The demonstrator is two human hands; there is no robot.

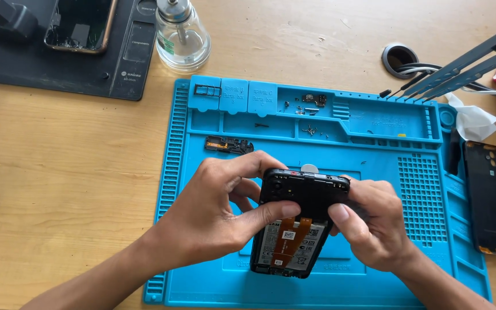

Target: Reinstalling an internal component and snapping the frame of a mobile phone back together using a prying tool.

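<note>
An opened black phone (305,192) with its back cover off is held tilted over the blue repair mat (374,189). Its battery and an orange flex cable (289,238) show at the lower half. My left hand (213,215) grips the phone's left side, with the thumb pressing on the black upper frame near the flex cable. The phone's right edge sits in my right hand (371,227), whose thumb is set on the frame beside the left thumb. A small black plastic part (228,144) lies on the mat just above my left hand.
Small screws and parts (311,103) sit in the mat's top compartments. The black back cover (491,198) lies at the mat's right edge beside white tissue (473,120). A glass solvent bottle (182,37), a dark pad with another phone (81,23), tweezers and cables (460,63) are further back.
</note>
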